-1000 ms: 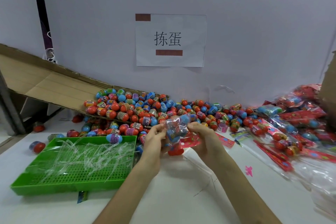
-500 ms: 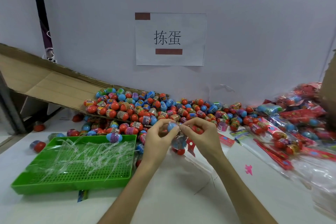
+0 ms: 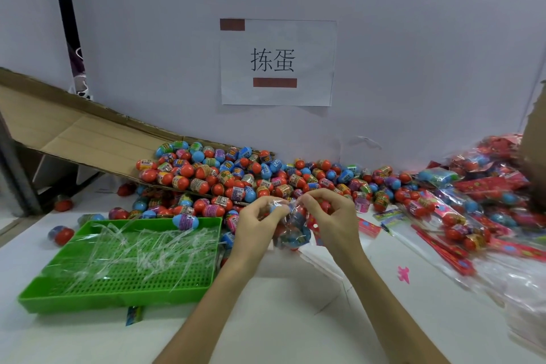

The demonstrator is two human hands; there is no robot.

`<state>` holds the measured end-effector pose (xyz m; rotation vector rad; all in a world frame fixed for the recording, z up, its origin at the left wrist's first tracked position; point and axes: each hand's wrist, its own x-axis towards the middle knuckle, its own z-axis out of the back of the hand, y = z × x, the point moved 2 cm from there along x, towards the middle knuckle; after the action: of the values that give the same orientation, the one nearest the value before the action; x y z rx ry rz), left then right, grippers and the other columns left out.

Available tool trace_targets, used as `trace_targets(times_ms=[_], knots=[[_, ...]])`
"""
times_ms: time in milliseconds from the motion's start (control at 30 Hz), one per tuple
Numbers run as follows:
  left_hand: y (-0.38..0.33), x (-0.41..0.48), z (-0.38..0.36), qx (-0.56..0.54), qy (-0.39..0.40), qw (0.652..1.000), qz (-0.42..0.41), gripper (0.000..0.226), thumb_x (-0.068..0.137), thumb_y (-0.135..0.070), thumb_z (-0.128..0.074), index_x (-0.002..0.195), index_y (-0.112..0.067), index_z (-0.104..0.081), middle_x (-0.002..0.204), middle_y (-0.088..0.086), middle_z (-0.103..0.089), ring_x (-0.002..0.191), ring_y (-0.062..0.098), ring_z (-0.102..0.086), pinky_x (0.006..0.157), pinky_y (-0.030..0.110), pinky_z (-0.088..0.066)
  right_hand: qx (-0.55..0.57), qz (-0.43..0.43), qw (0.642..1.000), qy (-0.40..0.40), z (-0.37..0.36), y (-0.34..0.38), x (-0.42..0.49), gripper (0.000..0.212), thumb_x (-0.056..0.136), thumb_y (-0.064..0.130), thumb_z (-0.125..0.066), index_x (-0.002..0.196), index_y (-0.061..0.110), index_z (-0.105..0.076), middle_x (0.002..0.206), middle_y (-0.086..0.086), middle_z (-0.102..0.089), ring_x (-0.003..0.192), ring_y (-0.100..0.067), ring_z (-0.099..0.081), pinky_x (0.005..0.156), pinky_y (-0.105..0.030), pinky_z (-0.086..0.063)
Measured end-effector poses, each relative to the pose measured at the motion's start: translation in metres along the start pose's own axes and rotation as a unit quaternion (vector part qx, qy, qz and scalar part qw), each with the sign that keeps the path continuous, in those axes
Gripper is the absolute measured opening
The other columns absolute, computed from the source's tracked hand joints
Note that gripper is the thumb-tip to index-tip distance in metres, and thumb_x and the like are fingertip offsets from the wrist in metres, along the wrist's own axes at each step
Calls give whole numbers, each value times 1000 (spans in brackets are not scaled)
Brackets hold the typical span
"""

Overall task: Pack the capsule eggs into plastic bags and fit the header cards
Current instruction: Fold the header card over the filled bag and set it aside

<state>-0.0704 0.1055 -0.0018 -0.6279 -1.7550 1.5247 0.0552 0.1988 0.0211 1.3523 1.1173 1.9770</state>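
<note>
The plastic bag (image 3: 294,230) is hanging above the worktop (image 3: 295,319) at centre, between the two hands, with red and blue capsules showing inside it; how many is too blurred to count. The left hand (image 3: 255,227) is pinching the bag's crumpled top from the left, its grip grasping the film between thumb and curled fingers. The right hand (image 3: 334,219) is doing the same from the right, its grip also grasping the film. Both forearms are reaching in from the near edge and converging on the bag.

Just behind the hands, the heap of capsule eggs (image 3: 236,177) is spreading along the wall, far too many to count, and partly lying on a sloping sheet of cardboard (image 3: 82,133). One green tray (image 3: 118,295) is sitting to the left, holding a tangle of clear strips (image 3: 141,248), with one blue egg (image 3: 185,221) resting on its far rim. A pile of packed bags (image 3: 478,195) is crowding the right side. One red header card (image 3: 369,227) is lying just right of the right hand. Open white worktop is lying near, below the forearms. One paper sign (image 3: 277,62) is hanging on the wall.
</note>
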Motion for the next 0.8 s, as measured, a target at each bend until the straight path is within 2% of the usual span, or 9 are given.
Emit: trace_targets(times_ms=[133, 300, 333, 433, 500, 633, 733, 800], knots=[[-3, -1, -2, -36, 9, 999, 26, 13, 96, -20, -68, 94, -24, -81, 90, 1, -79, 89, 16, -76, 71, 29, -62, -4, 31, 999, -43, -2, -1, -3, 14, 94, 14, -71, 89, 27, -75, 80, 19, -71, 87, 1, -66, 72, -9, -52], [-2, -1, -3, -67, 9, 994, 81, 15, 95, -21, -66, 89, -25, -80, 97, 8, -78, 98, 27, -75, 74, 41, -63, 12, 49, 997, -64, -5, -2, -5, 15, 93, 16, -72, 92, 31, -75, 82, 21, -72, 87, -2, -67, 74, -11, -54], [-2, -1, -2, -67, 7, 994, 83, 15, 95, -21, -66, 88, -25, -78, 97, 8, -78, 98, 28, -74, 72, 40, -63, 12, 49, 997, -59, -6, -2, -5, 17, 93, 18, -72, 90, 34, -74, 81, 23, -72, 88, -3, -68, 75, -12, -54], [-3, -1, 0, -49, -11, 997, 56, 20, 94, -17, -65, 81, -27, -75, 88, 4, -76, 87, 17, -74, 63, 28, -58, 8, 32, 999, -11, -7, -2, -3, 24, 95, 20, -70, 85, 43, -71, 83, 25, -72, 89, -3, -67, 73, -18, -57], [-3, -1, 1, -36, -24, 999, 30, 20, 94, -13, -65, 79, -24, -74, 84, 3, -74, 76, 8, -71, 60, 23, -57, 5, 15, 1000, 23, -6, -4, -1, 24, 97, 20, -68, 84, 40, -71, 83, 22, -72, 87, -4, -66, 72, -19, -57], [-2, -2, 2, 21, -31, 999, -35, 18, 94, -7, -65, 82, -18, -71, 80, 7, -71, 71, 12, -68, 62, 33, -61, 15, -4, 996, 93, -7, -6, -1, 28, 99, 9, -62, 82, 29, -71, 82, 15, -70, 84, -5, -65, 72, -17, -55], [0, -3, 0, 25, -10, 999, -41, 16, 94, -4, -65, 85, -16, -69, 74, 4, -68, 65, 8, -65, 57, 24, -56, 24, -12, 992, 119, -9, -6, -2, 19, 96, 12, -68, 82, 26, -72, 81, 12, -69, 82, -8, -66, 72, -18, -55], [2, -4, -2, 25, 3, 999, -23, 15, 96, -4, -65, 88, -17, -69, 71, -3, -68, 67, 10, -69, 59, 23, -57, -6, -9, 993, 121, -9, -7, -3, 13, 93, 21, -73, 82, 29, -73, 80, 14, -69, 82, -9, -67, 71, -19, -56]])
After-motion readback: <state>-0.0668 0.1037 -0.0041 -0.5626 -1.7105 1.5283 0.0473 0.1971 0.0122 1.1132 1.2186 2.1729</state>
